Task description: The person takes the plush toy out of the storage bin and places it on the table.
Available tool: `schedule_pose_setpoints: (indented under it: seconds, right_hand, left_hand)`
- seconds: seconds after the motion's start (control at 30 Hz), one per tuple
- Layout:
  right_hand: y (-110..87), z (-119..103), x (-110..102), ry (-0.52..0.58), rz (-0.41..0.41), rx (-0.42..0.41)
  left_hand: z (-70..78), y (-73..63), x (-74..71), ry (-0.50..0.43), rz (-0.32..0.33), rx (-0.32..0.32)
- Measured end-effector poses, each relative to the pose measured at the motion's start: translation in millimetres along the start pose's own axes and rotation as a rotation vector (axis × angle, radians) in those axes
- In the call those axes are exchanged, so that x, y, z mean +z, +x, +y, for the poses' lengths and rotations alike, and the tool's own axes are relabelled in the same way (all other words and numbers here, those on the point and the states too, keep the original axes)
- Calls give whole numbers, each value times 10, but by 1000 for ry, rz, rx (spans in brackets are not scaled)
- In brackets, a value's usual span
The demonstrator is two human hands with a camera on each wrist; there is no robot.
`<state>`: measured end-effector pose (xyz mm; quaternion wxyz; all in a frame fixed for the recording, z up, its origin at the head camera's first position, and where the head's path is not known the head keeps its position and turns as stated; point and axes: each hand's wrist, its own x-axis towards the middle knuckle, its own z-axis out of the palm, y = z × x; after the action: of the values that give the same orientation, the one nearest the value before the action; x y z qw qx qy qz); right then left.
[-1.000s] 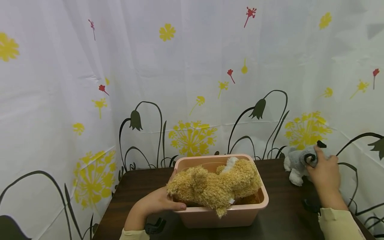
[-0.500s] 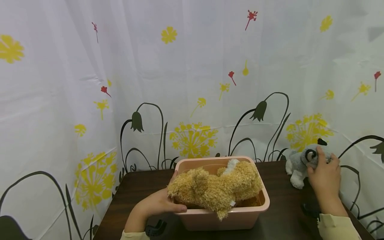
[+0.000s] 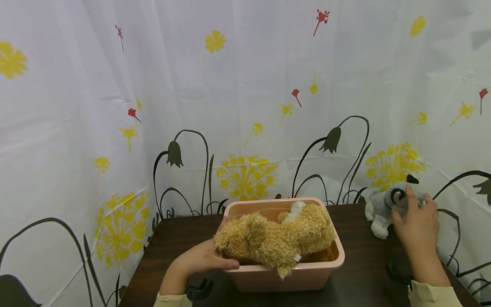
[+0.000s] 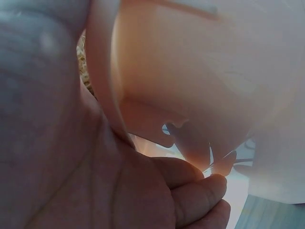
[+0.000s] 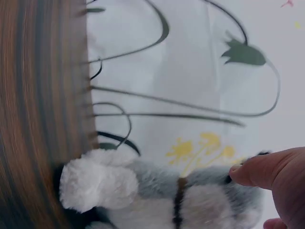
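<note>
A pink plastic bin stands on the table, and my left hand grips its left end, thumb over the near rim. In the left wrist view, several fingers lie along the outside of the bin wall. Inside the bin lies a shaggy golden plush toy, draped partly over the near rim, with a small white tag. At the far right, a grey and white plush dog with a black ear and dark collar stands upright. My right hand touches its head with loosely spread fingers.
The dark wooden table reaches back to a white curtain printed with flowers. A second brownish thing shows under the golden toy in the bin. Black wrist straps sit below both hands.
My right hand has loosened and shifted slightly right on the dog's head; the dog stays about where it was. My left hand and the bin have not moved.
</note>
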<state>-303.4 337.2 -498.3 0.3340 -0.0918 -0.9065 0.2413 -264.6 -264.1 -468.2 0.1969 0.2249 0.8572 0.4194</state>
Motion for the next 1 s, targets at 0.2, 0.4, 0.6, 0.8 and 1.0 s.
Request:
schedule_pose_setpoints:
  seconds: [0.2, 0.4, 0.6, 0.8, 1.0]
  right_hand:
    - [-153, -292, -226, 53, 67, -79]
    - [-205, -823, -529, 188, 171, -213]
    - [-104, -1364, -851, 280, 38, -260]
    - [159, -1997, -1080, 297, -141, -353]
    - [298, -2667, -1186, 377, -289, -470]
  left_hand:
    - [-22, 5, 8, -20, -3, -7]
    - [-14, 11, 2, -8, 12, 17]
    - [-2, 32, 18, -9, 4, 45]
    - [2, 24, 24, -19, 2, 48]
    - [1, 15, 11, -38, -12, 41]
